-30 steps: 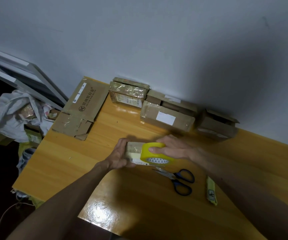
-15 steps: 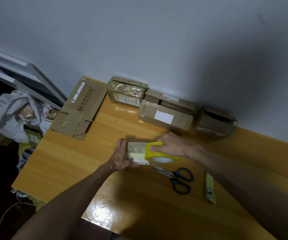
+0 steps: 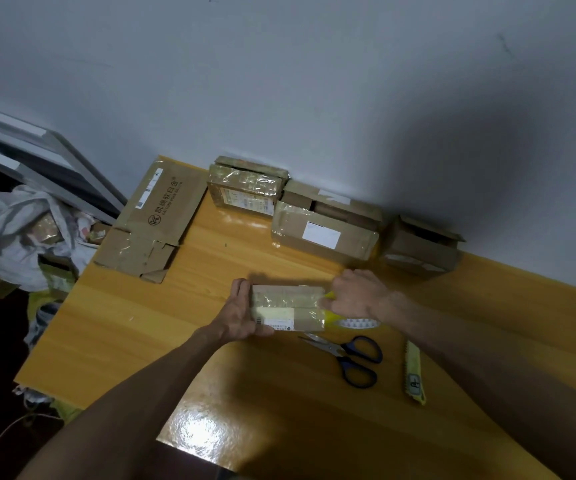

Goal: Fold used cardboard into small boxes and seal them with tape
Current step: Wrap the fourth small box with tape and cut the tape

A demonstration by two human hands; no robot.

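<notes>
- On the table [image 3: 134, 327], the left hand [image 3: 243, 315] grips the left end of the small box [image 3: 288, 306].
- At its right end, the right hand [image 3: 359, 295] curls around the yellow tape roll [image 3: 340, 320].
- Scissors [image 3: 350, 356] lie just nearer.

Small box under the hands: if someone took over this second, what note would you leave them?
Left hand grips the small box at its left end, on the table.
Right hand holds the yellow tape roll at the box's right end.
Done: tape covers the box's top.
Left: cut the tape, perhaps with the scissors just in front, then fold the flat cardboard at the far left.
</notes>
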